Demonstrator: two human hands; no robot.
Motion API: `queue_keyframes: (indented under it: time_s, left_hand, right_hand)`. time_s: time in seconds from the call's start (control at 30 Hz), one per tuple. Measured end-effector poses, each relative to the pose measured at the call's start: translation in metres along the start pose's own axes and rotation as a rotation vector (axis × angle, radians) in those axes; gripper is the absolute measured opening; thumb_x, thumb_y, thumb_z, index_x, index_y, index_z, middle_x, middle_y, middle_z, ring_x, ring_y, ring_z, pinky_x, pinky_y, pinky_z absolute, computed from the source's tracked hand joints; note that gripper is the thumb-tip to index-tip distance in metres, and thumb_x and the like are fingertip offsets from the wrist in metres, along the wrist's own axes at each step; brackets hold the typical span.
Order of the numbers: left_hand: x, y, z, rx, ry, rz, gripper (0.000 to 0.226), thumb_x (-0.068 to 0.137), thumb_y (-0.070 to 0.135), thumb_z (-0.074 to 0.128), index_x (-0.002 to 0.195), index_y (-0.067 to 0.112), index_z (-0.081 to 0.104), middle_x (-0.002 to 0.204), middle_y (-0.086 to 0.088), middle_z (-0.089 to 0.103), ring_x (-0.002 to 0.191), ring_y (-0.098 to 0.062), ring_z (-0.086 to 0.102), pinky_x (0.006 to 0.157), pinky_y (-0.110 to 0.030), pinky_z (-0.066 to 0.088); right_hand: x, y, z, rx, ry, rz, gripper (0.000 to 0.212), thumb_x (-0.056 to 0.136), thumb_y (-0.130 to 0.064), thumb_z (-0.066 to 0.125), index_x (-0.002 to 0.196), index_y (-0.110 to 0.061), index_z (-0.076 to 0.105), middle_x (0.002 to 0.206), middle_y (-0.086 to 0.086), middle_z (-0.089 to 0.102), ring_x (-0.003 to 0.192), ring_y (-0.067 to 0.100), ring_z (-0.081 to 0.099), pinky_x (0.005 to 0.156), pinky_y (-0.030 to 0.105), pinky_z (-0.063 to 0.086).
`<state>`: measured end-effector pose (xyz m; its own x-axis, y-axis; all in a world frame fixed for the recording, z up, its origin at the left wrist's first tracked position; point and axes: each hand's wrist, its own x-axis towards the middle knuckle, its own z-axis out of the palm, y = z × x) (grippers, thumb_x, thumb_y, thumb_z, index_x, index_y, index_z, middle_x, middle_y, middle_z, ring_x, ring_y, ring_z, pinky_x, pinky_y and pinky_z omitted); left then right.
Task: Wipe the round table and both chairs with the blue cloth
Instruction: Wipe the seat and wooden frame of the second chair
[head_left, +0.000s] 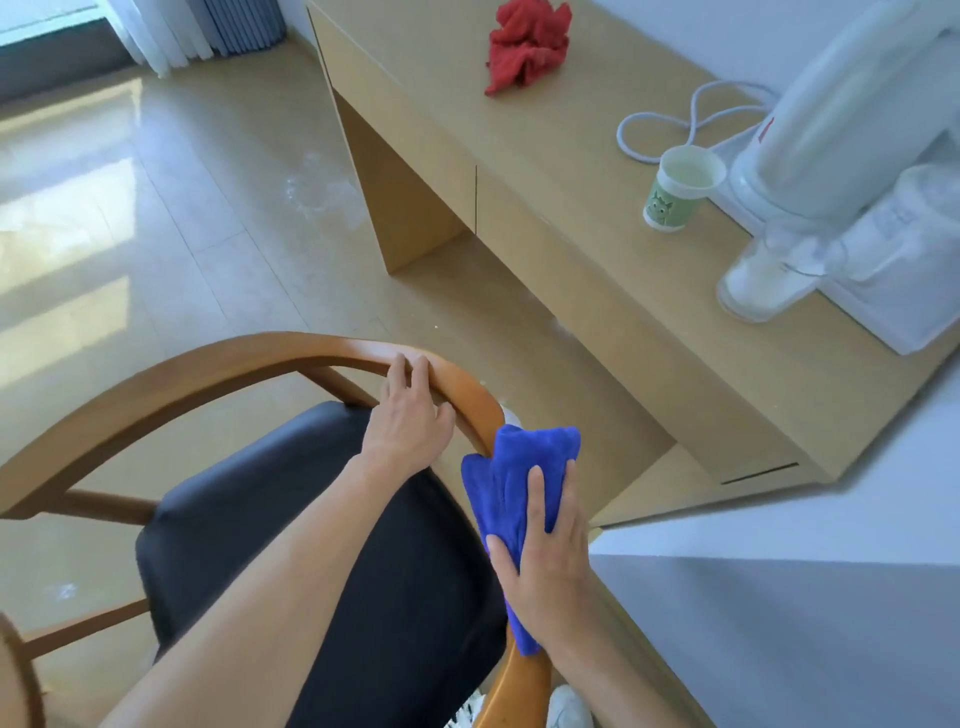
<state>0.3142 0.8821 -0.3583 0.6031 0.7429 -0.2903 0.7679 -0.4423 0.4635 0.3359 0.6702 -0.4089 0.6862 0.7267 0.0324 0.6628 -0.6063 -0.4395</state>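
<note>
The right hand (548, 558) pressed the bunched blue microfibre cloth (511, 499) against the curved wooden chair rail (218, 366), fingers curled over it; the left hand (410, 415) rested on that rail just beside it, fingers relaxed.

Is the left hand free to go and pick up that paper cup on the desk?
Probably yes. The left hand only rests on the chair's wooden rail, holding nothing, and open space lies between it and the paper cup. The cup sits far off, so a step or lean looks needed.
</note>
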Motion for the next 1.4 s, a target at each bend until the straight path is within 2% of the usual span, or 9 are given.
queue_keyframes:
  time_s: [0.13,0.27,0.4,0.57,0.67,0.87,1.07,1.27,1.4]
  left_hand:
    - [-0.014,0.012,0.01,0.035,-0.008,0.027,0.068,0.088,0.023,0.049,0.145,0.017,0.013,0.157,-0.014,0.001,0.14,-0.036,0.015,0.106,-0.046,0.031]
    - [-0.036,0.021,0.021,0.053,0.007,0.045,0.074,0.089,0.024,0.05,0.149,0.019,0.007,0.158,-0.013,-0.004,0.141,-0.034,0.015,0.106,-0.044,0.032]
    - [-0.069,0.023,0.033,0.074,-0.007,0.054,0.078,0.09,0.021,0.049,0.152,0.021,0.002,0.16,-0.007,-0.003,0.145,-0.029,0.007,0.112,-0.045,0.028]
    - [-0.121,0.009,0.046,0.076,-0.081,0.04,0.071,0.091,0.018,0.047,0.152,0.02,0.01,0.16,-0.005,0.003,0.146,-0.027,0.004,0.115,-0.046,0.024]
    - [-0.153,-0.014,0.047,0.068,-0.112,-0.04,0.068,0.091,0.019,0.047,0.151,0.019,0.014,0.159,-0.004,0.007,0.146,-0.026,0.008,0.113,-0.045,0.027]
    - [-0.21,-0.081,0.034,0.065,-0.134,-0.239,0.06,0.093,0.022,0.044,0.148,0.018,0.021,0.155,-0.003,0.016,0.139,-0.023,0.02,0.102,-0.04,0.037]
    - [-0.259,-0.139,0.021,-0.02,-0.07,-0.357,0.056,0.094,0.021,0.044,0.146,0.016,0.026,0.15,-0.001,0.022,0.134,-0.021,0.029,0.1,-0.036,0.039]
    - [-0.307,-0.193,0.007,-0.11,-0.012,-0.383,0.053,0.094,0.021,0.044,0.145,0.016,0.03,0.148,0.0,0.025,0.13,-0.02,0.035,0.101,-0.037,0.04]
    - [-0.347,-0.238,-0.006,-0.174,0.016,-0.439,0.052,0.094,0.021,0.043,0.144,0.016,0.03,0.147,0.001,0.026,0.123,-0.019,0.043,0.096,-0.034,0.042]
  right_hand:
    - [-0.056,0.007,0.017,0.136,-0.084,0.191,0.101,0.073,-0.034,0.081,0.148,-0.005,0.02,0.141,0.032,0.042,0.114,0.044,0.059,0.085,0.046,0.056]
    - [-0.079,0.006,0.017,0.203,-0.12,0.246,0.093,0.084,-0.035,0.07,0.152,-0.014,0.01,0.151,0.026,0.032,0.126,0.041,0.05,0.093,0.049,0.053]
    - [-0.101,-0.003,0.013,0.173,-0.092,0.252,0.078,0.08,-0.026,0.076,0.144,-0.002,0.039,0.142,0.033,0.04,0.114,0.048,0.057,0.082,0.05,0.057]
    - [-0.153,-0.008,0.017,-0.01,-0.008,-0.008,0.049,0.091,-0.038,0.044,0.135,-0.021,0.056,0.15,0.019,0.037,0.135,0.047,0.036,0.099,0.062,0.043]
    - [-0.179,-0.008,0.021,-0.044,-0.028,-0.149,0.048,0.092,-0.039,0.043,0.136,-0.025,0.056,0.152,0.015,0.036,0.14,0.046,0.027,0.108,0.064,0.029]
    - [-0.209,-0.016,0.029,-0.104,-0.034,-0.319,0.051,0.093,-0.046,0.041,0.138,-0.025,0.052,0.15,0.009,0.041,0.139,0.041,0.032,0.112,0.064,0.019]
    - [-0.255,-0.061,0.05,-0.157,-0.093,-0.533,0.052,0.097,-0.045,0.03,0.132,-0.021,0.059,0.143,0.007,0.051,0.132,0.035,0.039,0.11,0.058,0.022]
    - [-0.29,-0.135,0.068,-0.251,-0.131,-0.718,0.044,0.08,-0.042,0.046,0.107,-0.023,0.075,0.116,0.008,0.069,0.098,0.03,0.068,0.092,0.05,0.038]
    - [-0.304,-0.181,0.087,-0.248,-0.286,-0.837,0.04,0.064,-0.048,0.076,0.097,-0.026,0.074,0.103,0.002,0.071,0.084,0.024,0.068,0.076,0.041,0.054]
